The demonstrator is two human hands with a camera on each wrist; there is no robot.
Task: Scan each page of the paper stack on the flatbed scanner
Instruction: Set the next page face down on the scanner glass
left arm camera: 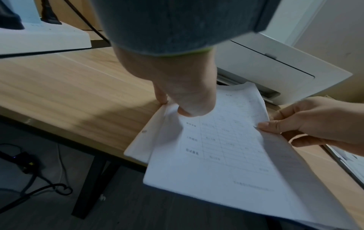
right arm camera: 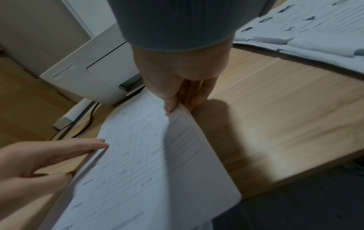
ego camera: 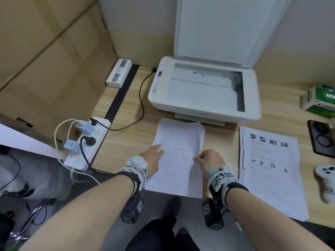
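The white flatbed scanner [ego camera: 159, 98] stands at the back of the desk with its lid [ego camera: 223, 28] raised and its glass [ego camera: 201, 91] bare. In front of it lies a paper stack [ego camera: 178, 142], its top sheet [right arm camera: 138, 163] a printed form. My left hand [ego camera: 157, 151] rests with straight fingers on the stack's left edge, the thumb [left arm camera: 189, 112] pressing on the page. My right hand [ego camera: 198, 157] pinches the top sheet's right edge between thumb [right arm camera: 171, 104] and fingers, and that edge is lifted off the stack.
A second paper stack [ego camera: 270, 171] with small pictures lies to the right. Beyond it are a dark phone [ego camera: 321, 138], a white controller [ego camera: 326, 180] and a green box [ego camera: 319, 102]. A power strip [ego camera: 87, 142] with plugs and a white box [ego camera: 118, 73] sit at the left.
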